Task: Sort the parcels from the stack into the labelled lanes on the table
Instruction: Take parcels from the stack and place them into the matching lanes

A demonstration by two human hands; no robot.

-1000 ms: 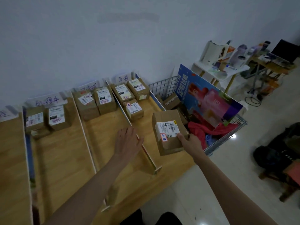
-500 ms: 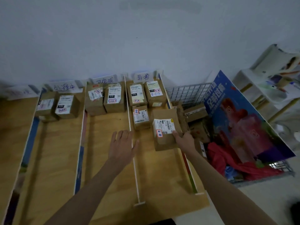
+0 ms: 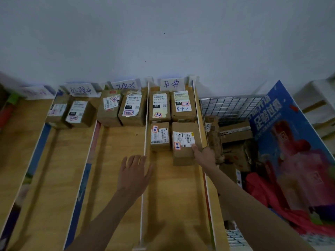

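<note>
A brown cardboard parcel [image 3: 183, 154] with a white shipping label and a red-edged sticker lies in the rightmost lane [image 3: 177, 196], beside another small parcel [image 3: 159, 136]. My right hand [image 3: 205, 156] grips its near right corner, thumb on the label. My left hand [image 3: 134, 173] hovers flat with fingers apart over the divider [image 3: 144, 178] between the two right lanes, holding nothing. Two more parcels [image 3: 183, 105] stand at the back of this lane under a handwritten paper sign [image 3: 171, 84].
Other lanes to the left hold parcels [image 3: 132, 107] [image 3: 79, 113] at their far ends under paper signs. A wire basket [image 3: 228, 107] to the right holds more boxes [image 3: 235, 134], red cloth [image 3: 262, 189] and a blue poster board [image 3: 293, 142]. A white wall stands behind.
My right hand has pushed the parcel farther back into the rightmost lane, level with the small parcel. My left hand has stayed near the divider. The view has swung left.
</note>
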